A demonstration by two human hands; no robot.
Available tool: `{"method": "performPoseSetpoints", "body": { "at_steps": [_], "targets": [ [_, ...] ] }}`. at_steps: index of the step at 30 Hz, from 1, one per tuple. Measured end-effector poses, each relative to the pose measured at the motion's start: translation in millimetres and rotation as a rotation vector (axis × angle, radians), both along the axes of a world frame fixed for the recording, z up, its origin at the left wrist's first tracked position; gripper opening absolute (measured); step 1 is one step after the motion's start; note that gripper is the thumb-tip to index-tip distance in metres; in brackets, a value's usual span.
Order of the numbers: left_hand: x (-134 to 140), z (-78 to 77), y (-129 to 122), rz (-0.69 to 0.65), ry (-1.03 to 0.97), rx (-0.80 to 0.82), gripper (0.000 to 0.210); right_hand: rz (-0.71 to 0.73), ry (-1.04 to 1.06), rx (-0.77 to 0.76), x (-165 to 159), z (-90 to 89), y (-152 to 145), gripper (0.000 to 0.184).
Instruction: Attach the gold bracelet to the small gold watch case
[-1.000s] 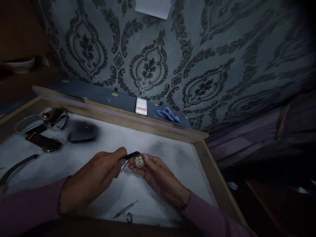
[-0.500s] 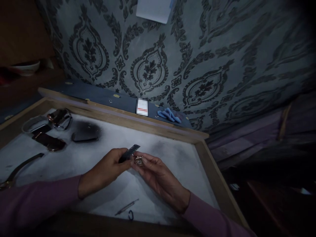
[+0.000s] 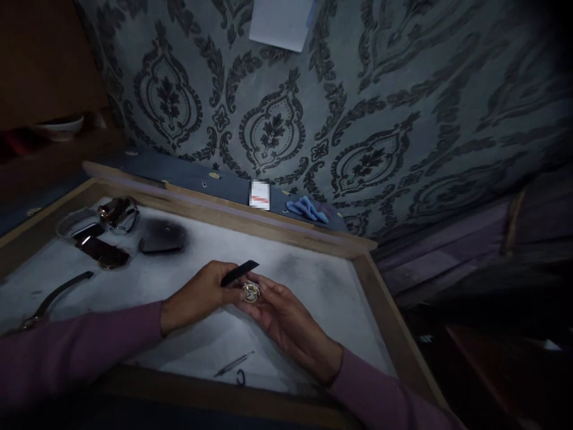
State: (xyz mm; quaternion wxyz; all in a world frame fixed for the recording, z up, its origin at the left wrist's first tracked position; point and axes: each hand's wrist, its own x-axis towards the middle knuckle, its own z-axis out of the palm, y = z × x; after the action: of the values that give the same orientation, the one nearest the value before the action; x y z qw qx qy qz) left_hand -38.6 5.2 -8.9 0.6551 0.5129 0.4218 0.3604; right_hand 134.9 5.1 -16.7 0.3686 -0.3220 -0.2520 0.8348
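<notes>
My left hand [image 3: 203, 295] is closed on a flat, dark cutter blade [image 3: 240, 273], whose slanted tip points up and to the right. My right hand [image 3: 293, 325] grips a small round watch [image 3: 250, 292] with a gold-toned rim and a pale dial turned toward me. My left thumb touches the watch's left side, just below the blade. Both hands meet above the white surface [image 3: 197, 346] of the tray. Closer to me lie a thin metal spring-bar tool [image 3: 234, 363] and a small dark curved piece [image 3: 241, 377].
A wooden frame [image 3: 389, 310] borders the tray. On its left lie several watches, among them a dark-strapped one [image 3: 58, 298], and a dark rounded case [image 3: 162, 237]. Past the back rail are a small white card [image 3: 259, 195] and a blue cloth [image 3: 308, 208], by the patterned wall [image 3: 219, 71].
The watch has turned so its round face shows more fully. The blade has rolled a little and looks darker. My left hand has shifted slightly right, and the tray has moved in view.
</notes>
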Motion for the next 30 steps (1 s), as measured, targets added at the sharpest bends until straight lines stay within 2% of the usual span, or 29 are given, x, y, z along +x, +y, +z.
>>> {"method": "performPoseSetpoints", "body": {
  "at_steps": [3,9,11,17,20,26,30],
  "targets": [
    [-5,4.9,2,-0.071,0.002,-0.037,0.018,0.04,0.014,-0.027,1,1.6,-1,0.031],
    [-11,14.0,5,-0.253,-0.061,-0.048,0.016,0.226,0.016,-0.03,4,10.6,0,0.031],
    [-11,16.2,4,-0.259,-0.048,-0.023,0.015,0.237,0.001,-0.033,6,11.3,1,0.029],
    [-16,19.3,4,-0.075,0.191,0.113,0.022,0.171,-0.043,0.005,8,8.3,5,0.021],
    [-21,20.6,3,-0.039,0.276,0.179,0.032,0.131,-0.063,0.047,9,9.4,6,0.019],
    [-22,21.6,-10,-0.118,0.626,0.48,0.031,0.08,-0.072,0.169,12,9.1,7,0.028],
    [-17,15.3,-20,-0.262,0.885,0.622,0.022,0.076,-0.077,0.265,13,3.1,9,0.02]
  ]
}}
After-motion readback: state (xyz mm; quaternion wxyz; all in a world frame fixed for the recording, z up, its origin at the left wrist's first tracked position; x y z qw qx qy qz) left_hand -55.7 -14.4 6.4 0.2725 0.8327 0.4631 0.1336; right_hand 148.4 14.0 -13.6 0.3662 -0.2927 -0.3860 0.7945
